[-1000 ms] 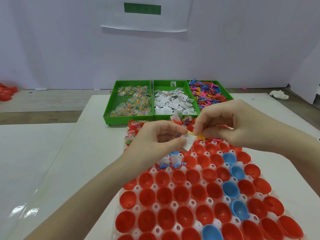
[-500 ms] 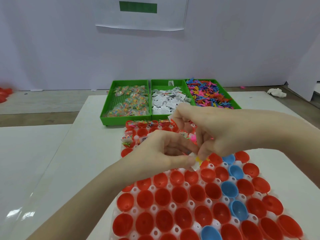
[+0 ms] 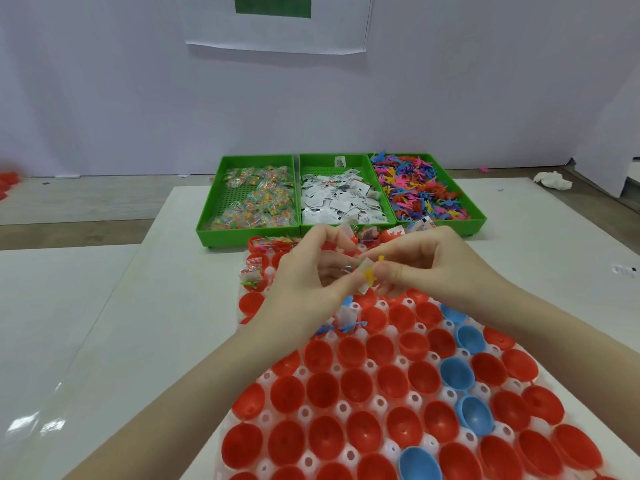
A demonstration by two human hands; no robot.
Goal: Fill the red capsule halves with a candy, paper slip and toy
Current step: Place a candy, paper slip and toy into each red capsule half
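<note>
- Lying closest to the camera, a white plastic holder tray [image 3: 420, 401] with round holes carries many open red plastic capsule halves [image 3: 323, 391] and a few blue plastic capsule halves [image 3: 456, 373], all with the hollow side up.
- Most of the near red halves hold nothing; one half under the left wrist holds a white slip and a small blue plastic toy [image 3: 348, 328].
- Above the middle of the tray, the left hand [image 3: 311, 275] and the right hand [image 3: 420, 263] meet, both with curled fingers.
- Between their fingertips they pinch together a small folded white paper slip [image 3: 364, 284] and a small yellow plastic toy [image 3: 370, 276]; both things are in the air, not yet in a capsule.
- A second white slip seems to stick up behind the left fingers, but this is not clear.
- Farther, at the far edge of the tray, some red halves already contain wrapped candy and slips [image 3: 254, 268].
- Behind them stand three green plastic bins side by side on the white table [image 3: 114, 341]: the left bin [image 3: 207, 220] has colourful wrapped candies, the middle bin [image 3: 313, 160] has white paper slips, the right bin [image 3: 474, 209] has many-coloured small toys.
</note>
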